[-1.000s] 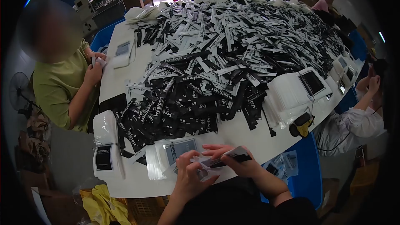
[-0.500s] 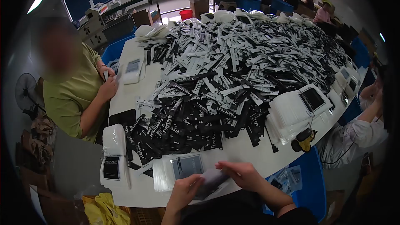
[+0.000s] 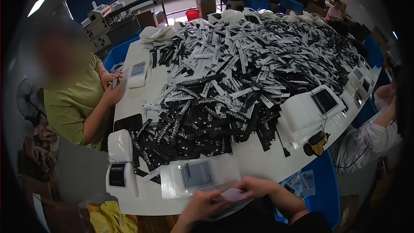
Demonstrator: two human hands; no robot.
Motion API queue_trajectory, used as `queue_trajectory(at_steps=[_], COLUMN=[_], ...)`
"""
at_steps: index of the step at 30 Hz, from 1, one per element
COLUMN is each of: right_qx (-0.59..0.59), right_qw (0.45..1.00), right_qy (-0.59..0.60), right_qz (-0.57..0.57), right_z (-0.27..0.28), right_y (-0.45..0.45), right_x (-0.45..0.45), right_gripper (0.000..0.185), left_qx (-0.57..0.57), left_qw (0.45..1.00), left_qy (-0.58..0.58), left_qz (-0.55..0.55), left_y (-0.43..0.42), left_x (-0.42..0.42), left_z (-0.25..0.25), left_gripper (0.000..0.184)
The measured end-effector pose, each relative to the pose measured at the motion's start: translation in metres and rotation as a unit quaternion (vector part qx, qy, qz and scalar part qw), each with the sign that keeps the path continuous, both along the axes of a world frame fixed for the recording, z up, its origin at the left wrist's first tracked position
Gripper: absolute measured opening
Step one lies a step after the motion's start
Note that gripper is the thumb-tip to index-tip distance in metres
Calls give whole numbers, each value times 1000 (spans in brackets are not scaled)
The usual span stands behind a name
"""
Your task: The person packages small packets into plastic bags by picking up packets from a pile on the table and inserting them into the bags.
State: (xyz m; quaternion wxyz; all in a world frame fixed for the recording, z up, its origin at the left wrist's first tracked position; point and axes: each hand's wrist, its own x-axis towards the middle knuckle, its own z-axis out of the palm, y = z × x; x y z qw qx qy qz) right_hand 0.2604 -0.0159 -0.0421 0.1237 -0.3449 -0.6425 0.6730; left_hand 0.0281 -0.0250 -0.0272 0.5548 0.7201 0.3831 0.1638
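Since earlier frame, both hands dropping twd body and shifting R, closing in on each other. L hand [image 3: 202, 206] and R hand [image 3: 258, 186] now sharing pale bag [image 3: 233, 195], just on near side of bag stack [image 3: 199, 174] (landmark). Fingers of both narrow, pinching bag from opp. sides, prob. to keep limp film taut; contents, if any, can't tell. Bag showing thin, semi-translucent, wrinkling slightly. Stack lying flat on tabletop [image 3: 263, 159], glossy clear film w/ grey printed panel, prob. kept close for easy reach. Beyond stack: strip pile [image 3: 254, 67], narrow, flat, blk/wht, heaping loosely. L of stack: banded bundle [image 3: 118, 174], band prob. keeping slippery bags together.
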Motion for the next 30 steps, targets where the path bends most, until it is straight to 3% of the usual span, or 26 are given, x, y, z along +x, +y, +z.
queue_trajectory(at_steps=[2,4,5,9,11,12,14,17,20,22,24,25,26,27,28,29,30], right_qx=[-7,-110,77,133,185,172,109,65,71,88,169,171,209,242,243,284,325], right_qw=[996,950,980,972,958,958,930,940,922,922,957,956,951,930,929,919,904], right_qy=[65,189,85,43,25,20,118,20,102,101,-70,-72,-173,-271,-271,-254,-236], right_qz=[-53,-221,-164,-187,-219,-229,-329,-334,-367,-363,-224,-227,-147,-63,-62,-105,-147], right_z=[7,12,14,13,23,19,6,31,29,42,62,66,69,71,69,62,52], right_y=[-2,-8,-7,-4,-1,-2,4,11,16,18,13,8,4,3,8,19,33], right_x=[4,2,-4,-16,-18,-19,-19,-10,-8,11,48,58,66,71,68,60,49], right_gripper=[25,26,25,20,16,16,17,17,17,17,23,23,27,31,31,33,35], left_qx=[27,-19,-64,-6,-9,-11,-7,56,31,20,40,60,61,159,254,268,271], left_qw=[994,985,967,983,973,971,969,964,959,962,948,973,973,969,951,950,949], left_qy=[-35,-95,-155,-89,-108,-113,-142,-139,-149,-150,-214,-110,-113,-46,23,66,66], left_qz=[97,146,193,160,205,213,202,220,238,228,233,195,192,183,172,145,147], left_y=[-1,0,1,4,8,11,17,23,27,28,24,21,18,16,14,10,8], left_x=[0,5,8,9,13,16,20,32,37,39,40,25,24,27,31,34,38], left_z=[3,3,4,7,3,1,-3,3,-9,-11,-14,-20,-28,-35,-40,-41,-41], left_gripper=[21,20,19,19,17,21,25,40,38,36,29,26,26,30,36,48,48])
